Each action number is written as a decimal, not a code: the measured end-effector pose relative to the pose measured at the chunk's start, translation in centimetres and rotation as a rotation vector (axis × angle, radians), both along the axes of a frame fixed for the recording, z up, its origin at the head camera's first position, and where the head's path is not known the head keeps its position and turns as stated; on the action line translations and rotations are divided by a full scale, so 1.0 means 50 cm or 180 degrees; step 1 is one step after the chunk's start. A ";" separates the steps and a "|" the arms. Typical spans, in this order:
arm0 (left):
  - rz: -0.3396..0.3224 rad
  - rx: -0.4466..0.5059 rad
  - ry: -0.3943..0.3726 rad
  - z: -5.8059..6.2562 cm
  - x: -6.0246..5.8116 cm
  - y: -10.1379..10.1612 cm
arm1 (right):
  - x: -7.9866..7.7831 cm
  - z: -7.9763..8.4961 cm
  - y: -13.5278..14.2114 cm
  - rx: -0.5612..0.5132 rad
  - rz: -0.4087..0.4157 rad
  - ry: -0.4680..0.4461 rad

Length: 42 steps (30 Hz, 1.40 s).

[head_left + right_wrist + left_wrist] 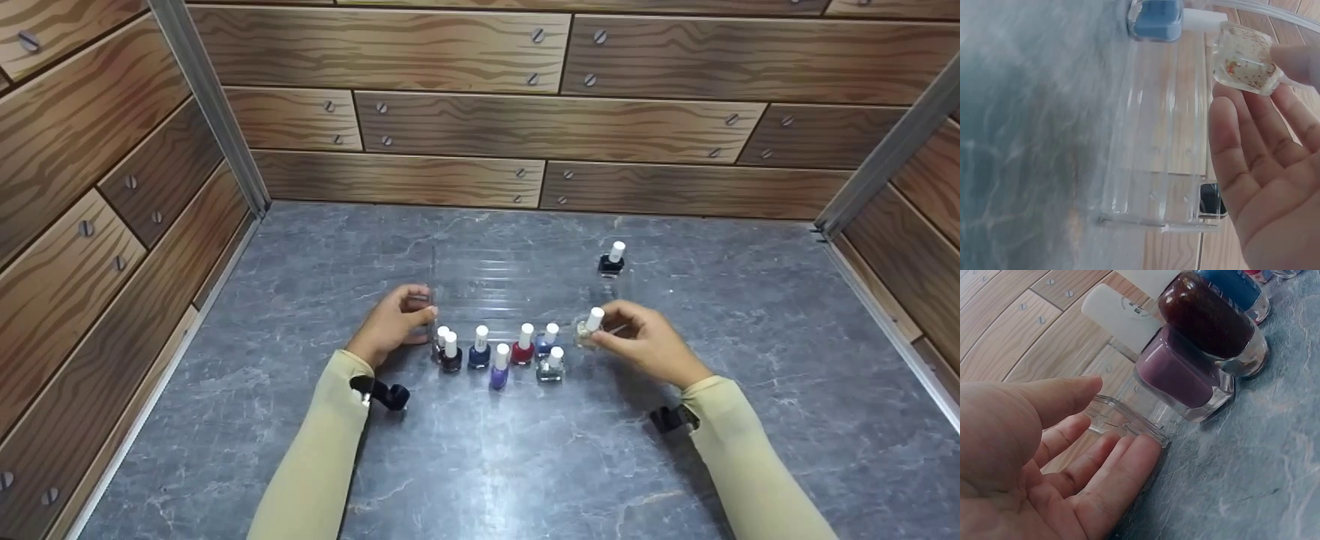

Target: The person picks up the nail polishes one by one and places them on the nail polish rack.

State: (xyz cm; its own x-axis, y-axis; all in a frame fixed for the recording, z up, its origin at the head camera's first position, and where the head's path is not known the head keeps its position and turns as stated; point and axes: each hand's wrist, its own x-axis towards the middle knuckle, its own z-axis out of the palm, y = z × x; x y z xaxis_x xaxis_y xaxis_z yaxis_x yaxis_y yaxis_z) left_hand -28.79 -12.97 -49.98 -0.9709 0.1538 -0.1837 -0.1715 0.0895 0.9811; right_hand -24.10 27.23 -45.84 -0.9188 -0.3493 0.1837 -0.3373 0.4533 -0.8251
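Note:
My right hand (649, 341) pinches a clear nail polish bottle (1246, 59) with orange-brown flecks and a white cap, thumb on one side and fingers on the other. It is held by the right part of a transparent ridged plastic rack (491, 285). At the rack's left end is my left hand (394, 322), thumb and fingertips right at its edge, fingers loosely extended. Close to that hand stand a mauve nail polish bottle (1176, 374) and a dark maroon one (451, 361). A black bottle (612, 264) stands at the rack's far right.
Along the rack's front stand more white-capped bottles: dark blue (479, 357), purple (499, 376), red (523, 352), blue (545, 346) and pale glittery (550, 370). The grey marbled table (495, 480) is bounded by wood-patterned walls (450, 124) at the back and sides.

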 end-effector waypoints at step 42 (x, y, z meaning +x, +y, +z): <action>0.0014 0.0042 0.0064 -0.006 -0.003 0.000 | -0.077 0.055 -0.054 -0.0633 -0.0458 0.0200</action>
